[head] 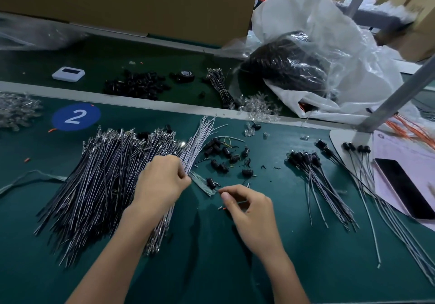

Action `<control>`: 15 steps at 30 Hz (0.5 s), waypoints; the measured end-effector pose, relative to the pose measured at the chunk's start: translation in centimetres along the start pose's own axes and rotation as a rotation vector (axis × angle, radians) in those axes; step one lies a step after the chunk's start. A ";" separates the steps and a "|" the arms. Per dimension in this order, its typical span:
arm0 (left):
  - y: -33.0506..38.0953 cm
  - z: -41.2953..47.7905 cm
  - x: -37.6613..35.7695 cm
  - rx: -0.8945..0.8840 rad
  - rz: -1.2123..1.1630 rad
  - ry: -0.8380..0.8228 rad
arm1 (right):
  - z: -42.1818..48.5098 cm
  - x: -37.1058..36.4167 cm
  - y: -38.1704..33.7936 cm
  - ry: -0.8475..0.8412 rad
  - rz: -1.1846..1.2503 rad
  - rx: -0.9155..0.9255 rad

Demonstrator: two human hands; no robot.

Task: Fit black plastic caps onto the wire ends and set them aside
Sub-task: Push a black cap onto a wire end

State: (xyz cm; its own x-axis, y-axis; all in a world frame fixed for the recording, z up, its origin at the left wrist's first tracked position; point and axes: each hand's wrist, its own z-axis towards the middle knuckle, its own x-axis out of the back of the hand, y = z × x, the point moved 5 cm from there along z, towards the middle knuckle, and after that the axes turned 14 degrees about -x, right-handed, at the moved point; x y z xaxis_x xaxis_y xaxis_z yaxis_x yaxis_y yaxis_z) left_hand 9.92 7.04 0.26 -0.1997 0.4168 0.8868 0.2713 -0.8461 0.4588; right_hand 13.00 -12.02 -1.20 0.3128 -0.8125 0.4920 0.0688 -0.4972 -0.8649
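- The left hand (162, 179) has its grip clenched round the wire bundle (200, 136). The bundle's pale strands fan out toward 1 o'clock, probably so that one end can be picked out from the rest.
- The right hand (249, 207) sits just at 4 o'clock of the left. Its fingers are curled, with thumb and forefinger pinching what looks like a single wire (242, 202). The wire's tip is hidden inside the grip, so I cannot tell whether it carries a cap.
- The loose black caps (223, 156) lie scattered on the green worktop (211, 256) at 12 o'clock of the right hand. They are near enough for a short reach to fetch the next one.
- The capped wires (313, 169) lie in a sheaf at 2 o'clock of the right hand, with their caps gathered at the far end.
- The uncapped pile (101, 176) spreads at 9 o'clock of the left hand, well apart from the sheaf. Working from one side to the other likely keeps finished and unfinished wires from mixing.
- A phone (404, 186) lies at 3 o'clock, beyond the finished sheaf and out of the working lane.
- The step in hand appears to be drawing one wire free, ready for capping.
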 end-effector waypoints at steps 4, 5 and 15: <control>-0.3 -0.8 1.1 -0.034 -0.137 0.180 | 1.0 0.4 -0.1 -0.020 0.056 -0.046; -0.1 -1.1 1.3 -0.040 -0.171 0.219 | 1.3 0.3 -0.3 -0.030 0.072 -0.057; 3.6 -4.2 -0.3 -0.238 -0.420 0.409 | 5.9 -2.7 -5.6 -0.349 0.541 -0.323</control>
State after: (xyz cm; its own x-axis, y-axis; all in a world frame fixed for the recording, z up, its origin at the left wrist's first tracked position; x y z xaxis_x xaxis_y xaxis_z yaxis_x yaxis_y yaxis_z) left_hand 6.99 2.49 1.38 -0.5997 0.6089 0.5191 -0.1162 -0.7082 0.6964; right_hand 17.34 -5.24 1.67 0.5120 -0.8526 -0.1047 -0.4481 -0.1611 -0.8793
